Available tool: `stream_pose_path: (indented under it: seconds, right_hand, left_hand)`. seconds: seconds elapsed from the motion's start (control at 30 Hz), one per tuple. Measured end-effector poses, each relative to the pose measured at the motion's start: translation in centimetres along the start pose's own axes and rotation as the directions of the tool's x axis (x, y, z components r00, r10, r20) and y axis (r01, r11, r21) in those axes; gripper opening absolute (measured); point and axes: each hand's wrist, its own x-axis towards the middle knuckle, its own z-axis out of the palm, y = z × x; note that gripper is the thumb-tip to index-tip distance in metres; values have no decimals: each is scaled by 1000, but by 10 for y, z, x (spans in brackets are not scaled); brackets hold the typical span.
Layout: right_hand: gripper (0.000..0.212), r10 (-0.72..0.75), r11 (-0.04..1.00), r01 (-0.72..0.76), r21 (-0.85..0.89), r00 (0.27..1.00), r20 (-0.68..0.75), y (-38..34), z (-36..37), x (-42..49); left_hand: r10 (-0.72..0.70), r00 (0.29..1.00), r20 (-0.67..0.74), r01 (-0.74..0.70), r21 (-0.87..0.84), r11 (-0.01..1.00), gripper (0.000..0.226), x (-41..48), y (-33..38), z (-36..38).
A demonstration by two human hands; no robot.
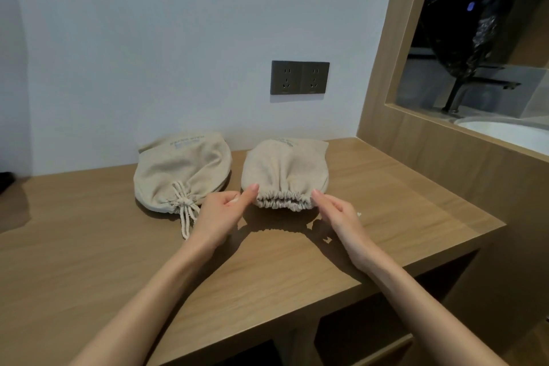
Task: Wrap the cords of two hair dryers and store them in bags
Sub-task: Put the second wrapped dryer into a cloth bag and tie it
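Hands loosely open, left hand [220,214] and right hand [339,214] touching gathered mouth of right bag [285,166].

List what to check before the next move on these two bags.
1. Left bag's drawstring knotted: ok.
2. Right bag tied: not ok; mouth gathered, no knot shows.
3. Hair dryers inside: cannot tell; both bags bulge.
4. Left hand at that mouth's left end: ok.
5. Right hand at its right end: ok.
6. Both bags resting on the desk: ok.
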Motion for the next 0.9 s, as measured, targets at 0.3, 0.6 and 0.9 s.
stream_pose_path:
  seconds: [0.3,0.6,0.9]
  right_hand:
    - [61,-15,1000,4,-25,900,-435,8,10,15]
    - [47,-275,919,54,-390,797,-537,11,-35,21]
    - [19,-260,722,30,-692,937,-231,16,-31,14]
  left_hand:
    - [-55,963,-265,46,-40,998,46,5,0,4]
    - [83,942,-327,-13,211,977,35,23,-19,-23]
    - [402,915,19,-315,656,686,15,0,-26,9]
